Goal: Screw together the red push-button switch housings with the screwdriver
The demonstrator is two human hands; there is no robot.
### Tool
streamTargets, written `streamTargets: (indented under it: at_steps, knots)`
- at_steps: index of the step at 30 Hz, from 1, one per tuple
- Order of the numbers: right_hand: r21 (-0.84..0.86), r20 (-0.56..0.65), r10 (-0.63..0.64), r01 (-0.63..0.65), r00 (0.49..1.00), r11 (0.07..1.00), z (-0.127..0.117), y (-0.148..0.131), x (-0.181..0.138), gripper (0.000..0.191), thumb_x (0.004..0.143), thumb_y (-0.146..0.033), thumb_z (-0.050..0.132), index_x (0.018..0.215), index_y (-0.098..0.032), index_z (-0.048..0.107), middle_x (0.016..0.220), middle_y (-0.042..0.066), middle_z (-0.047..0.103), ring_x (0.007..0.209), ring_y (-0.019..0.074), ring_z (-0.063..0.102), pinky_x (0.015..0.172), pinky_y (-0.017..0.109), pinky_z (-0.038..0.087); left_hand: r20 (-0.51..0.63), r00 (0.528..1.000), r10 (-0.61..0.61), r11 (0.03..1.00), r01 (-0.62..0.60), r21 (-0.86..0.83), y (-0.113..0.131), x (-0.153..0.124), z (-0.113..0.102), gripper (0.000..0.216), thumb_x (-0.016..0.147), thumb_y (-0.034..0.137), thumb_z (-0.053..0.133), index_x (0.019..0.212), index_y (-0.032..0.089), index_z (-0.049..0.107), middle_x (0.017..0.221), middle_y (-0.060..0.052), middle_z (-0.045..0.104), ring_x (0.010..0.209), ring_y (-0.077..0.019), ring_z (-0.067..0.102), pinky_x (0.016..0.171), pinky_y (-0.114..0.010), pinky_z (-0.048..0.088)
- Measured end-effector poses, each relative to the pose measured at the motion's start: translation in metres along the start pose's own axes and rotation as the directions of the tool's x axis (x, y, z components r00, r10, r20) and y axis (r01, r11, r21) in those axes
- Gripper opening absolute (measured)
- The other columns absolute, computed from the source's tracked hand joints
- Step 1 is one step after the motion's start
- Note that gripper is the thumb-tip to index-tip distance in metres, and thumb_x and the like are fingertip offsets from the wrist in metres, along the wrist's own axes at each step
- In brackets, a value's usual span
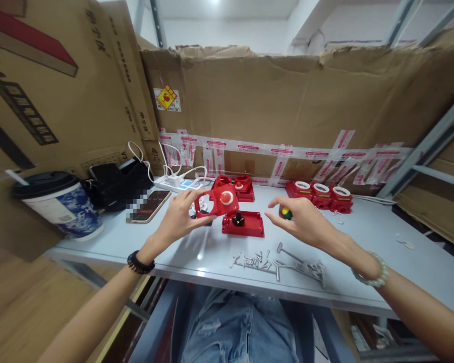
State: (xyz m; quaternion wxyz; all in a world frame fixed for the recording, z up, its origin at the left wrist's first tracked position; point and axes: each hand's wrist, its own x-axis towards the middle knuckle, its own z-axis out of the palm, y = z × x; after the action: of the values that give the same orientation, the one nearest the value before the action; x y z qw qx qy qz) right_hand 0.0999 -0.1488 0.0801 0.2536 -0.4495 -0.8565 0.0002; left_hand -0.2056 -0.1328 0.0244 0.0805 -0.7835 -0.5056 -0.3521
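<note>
- Cardboard box at far left, cut off by the picture's edge; cup in front of it.
- Black bag behind the phone; the bag's contents are hard to make out, and part of the phone is pixelated.
- Left hand has the red cover by its left end, fingers over the upper edge, thumb along the lower. The cover is raised and tilted, a round knob facing out; its underside is hidden.
- Base lies on the table, just below and right of the cover, apart from both hands. A black part stands in it.
- Screws lie in a loose heap nearer the person, mixed with metal pieces hard to tell apart.
- Right hand spreads thumb and forefinger towards the base, nothing between their tips; the other fingers curl round a green-and-yellow piece, mostly hidden.
- Red housings with white rings stand behind the right hand, by the taped cardboard.
</note>
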Motion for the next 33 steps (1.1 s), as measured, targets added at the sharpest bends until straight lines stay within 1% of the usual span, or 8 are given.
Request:
streamTargets:
  at_steps: [5, 8, 13, 17, 21, 24, 28, 33]
  knots:
    - [-0.165, 0.167, 0.0, 0.028, 0.986, 0.986, 0.021, 0.03, -0.003, 0.045, 0.077, -0.045, 0.06, 0.109, -0.013, 0.059, 0.083, 0.009, 0.068, 0.071, 0.0202, 0.062, 0.062, 0.03, 0.045, -0.052, 0.968, -0.246, 0.969, 0.247, 0.003, -0.034, 0.029, 0.025, 0.055, 0.074, 0.054, 0.061, 0.115, 0.018, 0.052, 0.111, -0.011, 0.059, 0.101, -0.0282, 0.054, 0.088, -0.039, 0.04]
    - [-0.165, 0.259, -0.049, 0.095, 0.965, 0.982, 0.038, 0.035, 0.004, 0.066, 0.073, -0.048, 0.064, 0.124, -0.009, 0.049, 0.104, 0.017, 0.063, 0.091, 0.0261, 0.061, 0.074, 0.037, 0.047, -0.01, 0.937, -0.348, 0.93, 0.344, -0.132, -0.029, 0.052, 0.039, 0.054, 0.078, 0.055, 0.056, 0.111, 0.012, 0.054, 0.103, -0.013, 0.062, 0.093, -0.027, 0.057, 0.081, -0.037, 0.042]
    - [-0.07, 0.365, -0.064, 0.096, 0.929, 0.993, 0.059, 0.034, 0.017, 0.07, 0.068, -0.038, 0.068, 0.127, -0.008, 0.045, 0.115, 0.02, 0.059, 0.102, 0.0283, 0.057, 0.08, 0.038, 0.046, 0.098, 0.992, -0.083, 0.954, 0.108, -0.28, 0.019, 0.066, 0.042, 0.053, 0.076, 0.055, 0.059, 0.114, 0.017, 0.055, 0.106, -0.011, 0.063, 0.094, -0.0264, 0.057, 0.083, -0.037, 0.041]
    - [0.008, 0.373, -0.037, 0.037, 0.927, 0.999, 0.064, 0.043, 0.017, 0.053, 0.07, -0.03, 0.064, 0.118, -0.014, 0.049, 0.105, 0.013, 0.064, 0.091, 0.0241, 0.061, 0.074, 0.034, 0.046, 0.352, 0.914, 0.2, 0.9, -0.03, -0.435, 0.033, 0.061, 0.041, 0.053, 0.071, 0.053, 0.065, 0.115, 0.024, 0.057, 0.113, -0.008, 0.062, 0.099, -0.0268, 0.057, 0.085, -0.036, 0.04]
    - [0.018, 0.38, 0.122, -0.14, 0.917, 0.99, 0.059, 0.054, 0.01, 0.088, 0.064, -0.046, 0.069, 0.135, -0.011, 0.031, 0.108, 0.017, 0.062, 0.093, 0.0277, 0.059, 0.075, 0.036, 0.044, 0.454, 0.87, 0.192, 0.936, -0.022, -0.352, 0.022, 0.055, 0.052, 0.059, 0.073, 0.057, 0.062, 0.121, 0.024, 0.052, 0.122, -0.008, 0.058, 0.109, -0.0277, 0.053, 0.093, -0.039, 0.038]
    - [0.022, 0.349, 0.13, -0.146, 0.928, 0.989, 0.057, 0.056, 0.01, 0.104, 0.058, -0.053, 0.071, 0.142, -0.014, 0.023, 0.125, 0.019, 0.053, 0.106, 0.0301, 0.054, 0.085, 0.039, 0.042, 0.504, 0.84, 0.2, 0.943, -0.025, -0.333, 0.018, 0.052, 0.06, 0.059, 0.075, 0.057, 0.06, 0.123, 0.025, 0.05, 0.126, -0.007, 0.056, 0.114, -0.0274, 0.05, 0.096, -0.04, 0.037]
    - [0.097, 0.372, 0.024, -0.064, 0.928, 0.993, 0.061, 0.052, 0.019, 0.105, 0.057, -0.047, 0.073, 0.144, -0.017, 0.022, 0.133, 0.017, 0.048, 0.117, 0.0297, 0.049, 0.093, 0.041, 0.039, 0.5, 0.835, 0.229, 0.917, -0.012, -0.399, 0.023, 0.049, 0.059, 0.065, 0.076, 0.054, 0.061, 0.131, 0.026, 0.042, 0.136, -0.007, 0.047, 0.122, -0.0269, 0.045, 0.101, -0.039, 0.036]
    - [0.147, 0.412, -0.03, -0.034, 0.911, 0.989, 0.065, 0.056, 0.025, 0.087, 0.059, -0.046, 0.072, 0.135, -0.018, 0.04, 0.128, 0.013, 0.055, 0.112, 0.029, 0.053, 0.09, 0.04, 0.041, 0.454, 0.867, 0.206, 0.883, 0.035, -0.468, 0.024, 0.044, 0.052, 0.067, 0.079, 0.049, 0.059, 0.136, 0.026, 0.032, 0.142, -0.009, 0.038, 0.124, -0.0261, 0.044, 0.098, -0.038, 0.04]
